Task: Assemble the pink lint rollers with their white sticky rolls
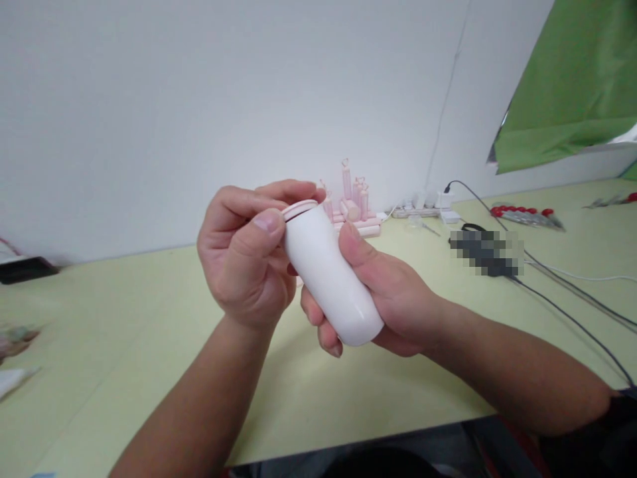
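A smooth white cylindrical container (pixel 331 279) is held tilted above the table, its upper end leaning to the left. My right hand (pixel 393 292) is wrapped around its body, thumb along the near right side and fingertips showing beneath. At the upper end my left hand (pixel 249 252) pinches a thin pale pink lid (pixel 299 210) between thumb and fingers. A narrow dark gap shows between the lid and the container's rim. Some left fingers are hidden behind the lid and container.
Pale pink tubes with loops (pixel 347 189) stand and lie by the wall. Further right are a power strip (pixel 421 209), a blurred-out dark object (pixel 482 252) with cables, and red-topped items in clear plastic (pixel 527 216). A dark flat device (pixel 27 269) lies at left on the yellowish table (pixel 124 345).
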`<state>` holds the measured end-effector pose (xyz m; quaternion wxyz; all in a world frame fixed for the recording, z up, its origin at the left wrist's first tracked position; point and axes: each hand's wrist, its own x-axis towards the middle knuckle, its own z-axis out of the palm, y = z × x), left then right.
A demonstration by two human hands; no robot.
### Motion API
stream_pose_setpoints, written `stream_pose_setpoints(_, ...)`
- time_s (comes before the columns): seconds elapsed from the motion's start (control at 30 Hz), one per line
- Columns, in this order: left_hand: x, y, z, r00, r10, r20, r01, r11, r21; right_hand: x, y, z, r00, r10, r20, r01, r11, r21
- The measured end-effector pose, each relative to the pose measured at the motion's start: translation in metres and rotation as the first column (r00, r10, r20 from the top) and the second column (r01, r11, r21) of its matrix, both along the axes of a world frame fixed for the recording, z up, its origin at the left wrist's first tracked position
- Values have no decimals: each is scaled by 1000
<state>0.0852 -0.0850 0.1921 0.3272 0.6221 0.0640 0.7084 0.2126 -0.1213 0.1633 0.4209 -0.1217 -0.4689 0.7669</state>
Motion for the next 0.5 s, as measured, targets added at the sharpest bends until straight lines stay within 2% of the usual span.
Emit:
stream_pose_setpoints(0.1,3,-3,10,1000,-17,10,17,1000,22,-1,0,9,1000,13,-16,-12,999,36)
stream_pose_setpoints(0.23,5,-5,15,1000,-14,23,12,996,86,-2,1,18,1000,24,-19,-23,998,53)
stream_pose_setpoints(0.37,7,-11,16,997,71,6,-71,996,58,0,1,22,999,33,-20,-32,998,59)
stream_pose_setpoints(0.5,11,-19,17,995,92,-24,-92,995,25,6,1,25,998,33,-61,-31,998,46)
